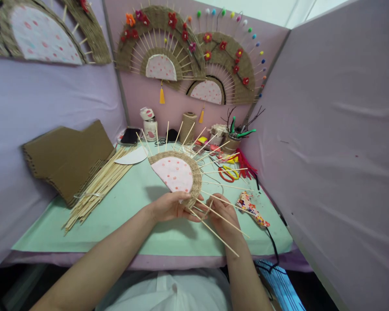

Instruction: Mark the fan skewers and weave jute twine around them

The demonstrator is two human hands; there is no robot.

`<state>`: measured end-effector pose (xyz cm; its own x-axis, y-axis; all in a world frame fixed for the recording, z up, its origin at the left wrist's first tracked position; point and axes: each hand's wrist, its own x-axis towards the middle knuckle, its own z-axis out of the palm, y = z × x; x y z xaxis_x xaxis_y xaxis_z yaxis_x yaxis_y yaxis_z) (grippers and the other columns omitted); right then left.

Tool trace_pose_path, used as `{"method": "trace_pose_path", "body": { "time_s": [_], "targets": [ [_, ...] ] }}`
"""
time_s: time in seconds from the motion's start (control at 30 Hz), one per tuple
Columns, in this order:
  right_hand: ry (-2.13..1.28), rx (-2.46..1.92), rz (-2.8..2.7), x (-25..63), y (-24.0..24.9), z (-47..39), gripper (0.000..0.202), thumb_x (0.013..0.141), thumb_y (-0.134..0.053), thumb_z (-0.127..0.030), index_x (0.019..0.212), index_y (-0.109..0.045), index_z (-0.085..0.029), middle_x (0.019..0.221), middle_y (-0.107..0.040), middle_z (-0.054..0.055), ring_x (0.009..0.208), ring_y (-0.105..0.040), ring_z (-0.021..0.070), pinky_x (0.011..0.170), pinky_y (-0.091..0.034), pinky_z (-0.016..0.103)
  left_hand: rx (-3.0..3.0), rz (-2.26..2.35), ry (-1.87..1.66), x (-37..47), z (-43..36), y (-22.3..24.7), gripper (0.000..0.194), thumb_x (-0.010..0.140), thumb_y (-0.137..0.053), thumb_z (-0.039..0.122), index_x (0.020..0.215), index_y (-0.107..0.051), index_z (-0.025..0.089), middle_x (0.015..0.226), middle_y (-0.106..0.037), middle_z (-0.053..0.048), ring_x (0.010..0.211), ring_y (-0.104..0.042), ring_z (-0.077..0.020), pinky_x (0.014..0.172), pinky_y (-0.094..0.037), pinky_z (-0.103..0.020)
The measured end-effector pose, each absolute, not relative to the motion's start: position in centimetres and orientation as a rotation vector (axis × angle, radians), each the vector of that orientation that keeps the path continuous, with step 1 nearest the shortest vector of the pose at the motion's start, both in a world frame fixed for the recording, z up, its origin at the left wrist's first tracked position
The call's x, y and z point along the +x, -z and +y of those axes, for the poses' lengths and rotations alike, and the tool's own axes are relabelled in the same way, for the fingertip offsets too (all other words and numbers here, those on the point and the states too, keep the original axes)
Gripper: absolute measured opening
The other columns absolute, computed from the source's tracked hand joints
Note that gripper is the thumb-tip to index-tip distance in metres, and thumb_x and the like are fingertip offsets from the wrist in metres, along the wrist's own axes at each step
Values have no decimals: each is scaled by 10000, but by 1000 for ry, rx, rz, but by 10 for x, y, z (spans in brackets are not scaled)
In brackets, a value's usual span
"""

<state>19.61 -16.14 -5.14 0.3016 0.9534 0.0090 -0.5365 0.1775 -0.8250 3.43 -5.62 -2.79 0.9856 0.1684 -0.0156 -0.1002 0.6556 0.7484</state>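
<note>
A half-round fan (175, 173) hangs above the table, its pink spotted middle edged by a band of woven twine (196, 172). Thin wooden sticks (225, 186) spread outward from that band. My left hand (173, 206) grips the fan's lower end, thumb on the front and fingers behind. Close to the lowest sticks, my right hand (223, 214) has its thumb and fingers pinched together on a strand of twine (209, 209). The strand passes near the sticks at the band's lower end, and part of it is hidden by the fingers.
Bundled sticks (95, 190) and brown cardboard (66, 157) lie at the left. Scissors (228, 172), a flower-patterned glue gun (252, 210) with a black cord, and red stems (245, 164) are at the right. A twine spool (188, 128) stands behind; finished fans (162, 39) hang on the back wall.
</note>
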Motion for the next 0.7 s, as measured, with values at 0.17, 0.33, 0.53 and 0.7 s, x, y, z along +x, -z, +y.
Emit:
{"method": "trace_pose_path", "body": {
  "time_s": [0.17,0.33,0.53,0.7],
  "targets": [
    [-1108,-802,-574,200,52,-156,242,662,-779,-362,720,-615,-193,577,-484,-53,546,-425,89,536,-370,213,843,104,-188,35,-56,27,327,837,-524,279,1098,-613,102,1081,-680,-177,954,-665,-293,889,-452,-439],
    [-1057,-824,-531,201,53,-153,224,661,-781,-346,735,-633,-195,571,-463,-60,543,-416,80,538,-377,206,837,122,-203,36,-55,30,336,844,-513,286,1113,-599,105,1097,-672,-184,972,-659,-304,875,-465,-448],
    [-999,-873,-504,201,54,-152,227,667,-773,-354,752,-632,-198,581,-464,-61,549,-446,79,540,-397,207,825,119,-234,37,-53,32,348,857,-495,294,1136,-585,108,1100,-670,-180,981,-654,-319,852,-478,-444],
    [-969,-932,-444,203,53,-151,245,635,-791,-346,738,-625,-197,608,-503,-60,549,-463,70,577,-431,213,801,166,-300,38,-53,29,376,870,-474,278,1207,-550,127,1074,-684,-155,971,-660,-299,881,-463,-435]
  ]
}}
